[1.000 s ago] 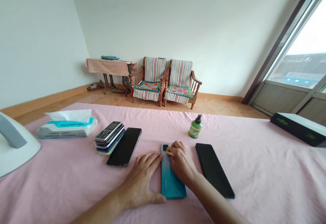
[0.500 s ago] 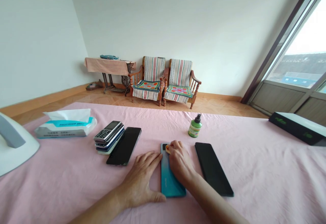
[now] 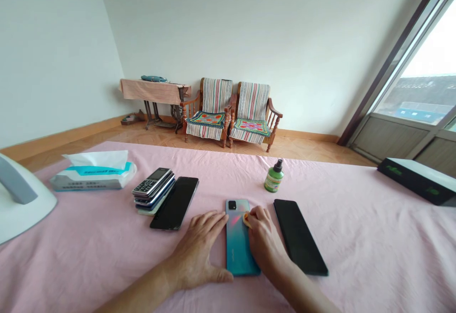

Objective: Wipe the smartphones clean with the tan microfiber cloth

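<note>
A teal phone [image 3: 237, 237] lies back-up on the pink tablecloth [image 3: 374, 256] in front of me. My left hand [image 3: 197, 251] lies flat beside it, fingers stretched out, with fingertips and thumb against its left edge. My right hand [image 3: 265, 244] rests on the phone's right side, fingers pinched on a small orange pad [image 3: 245, 219] pressed to the phone's back. The camera block at the phone's top end is uncovered.
A black phone [image 3: 299, 235] lies right of my right hand; a green spray bottle [image 3: 273, 177] stands behind it. To the left are another black phone [image 3: 175, 202], a stack of keypad phones [image 3: 154, 190], a tissue pack [image 3: 94, 170], a white device [image 3: 21, 199]. A dark box [image 3: 416, 180] sits far right.
My right hand with the orange pad has slid down the phone's back toward me and to the right, uncovering the camera end. My left hand has stayed put.
</note>
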`<state>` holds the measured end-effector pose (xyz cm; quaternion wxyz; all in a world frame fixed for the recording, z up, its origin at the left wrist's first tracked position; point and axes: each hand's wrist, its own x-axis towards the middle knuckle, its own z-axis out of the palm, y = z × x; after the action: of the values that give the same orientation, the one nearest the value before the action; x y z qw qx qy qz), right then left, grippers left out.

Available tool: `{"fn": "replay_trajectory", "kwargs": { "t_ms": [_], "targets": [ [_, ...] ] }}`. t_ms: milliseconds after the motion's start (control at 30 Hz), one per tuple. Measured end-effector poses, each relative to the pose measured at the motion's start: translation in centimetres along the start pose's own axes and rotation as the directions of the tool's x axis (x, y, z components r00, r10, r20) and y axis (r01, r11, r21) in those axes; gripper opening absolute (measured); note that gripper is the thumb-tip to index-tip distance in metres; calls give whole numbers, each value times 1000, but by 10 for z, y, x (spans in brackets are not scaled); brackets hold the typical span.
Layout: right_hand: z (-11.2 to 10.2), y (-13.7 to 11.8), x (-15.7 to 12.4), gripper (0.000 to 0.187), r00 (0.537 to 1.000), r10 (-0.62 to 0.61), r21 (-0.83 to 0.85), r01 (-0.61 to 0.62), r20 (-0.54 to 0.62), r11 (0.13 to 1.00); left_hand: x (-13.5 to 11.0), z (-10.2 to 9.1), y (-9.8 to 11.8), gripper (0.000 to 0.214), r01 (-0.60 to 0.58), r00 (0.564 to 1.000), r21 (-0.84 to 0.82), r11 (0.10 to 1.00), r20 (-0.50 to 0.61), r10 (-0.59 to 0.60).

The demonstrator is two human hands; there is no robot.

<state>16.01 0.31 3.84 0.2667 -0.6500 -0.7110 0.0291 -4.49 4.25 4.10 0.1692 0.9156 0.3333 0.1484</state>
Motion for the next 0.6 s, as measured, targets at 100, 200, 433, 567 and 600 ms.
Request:
{"fn": "replay_trajectory", "kwargs": {
  "t_ms": [100, 200, 433, 567, 600],
  "targets": [
    [-5, -5, -24, 40, 1000, -18, 35, 17, 26, 999, 0, -2, 3, 111, 22, 1000, 3, 1000, 9, -22],
    [-6, -5, -25, 39, 1000, -10, 43, 9, 18, 999, 1, -5, 6, 110, 43, 999, 7, 999, 18, -43],
    [4, 10, 35, 29, 1000, -8, 14, 8, -20, 1000, 1, -8, 9, 111, 27, 999, 17, 999, 27, -28],
    [3, 7, 28, 32, 999, -41, 16, 41, -16, 999, 0, -7, 7, 109, 16, 1000, 12, 1000, 22, -16],
    [1, 5, 19, 33, 998, -59, 20, 59, -10, 998, 0, -6, 6, 109, 14, 1000, 11, 1000, 21, -14]
  ]
}}
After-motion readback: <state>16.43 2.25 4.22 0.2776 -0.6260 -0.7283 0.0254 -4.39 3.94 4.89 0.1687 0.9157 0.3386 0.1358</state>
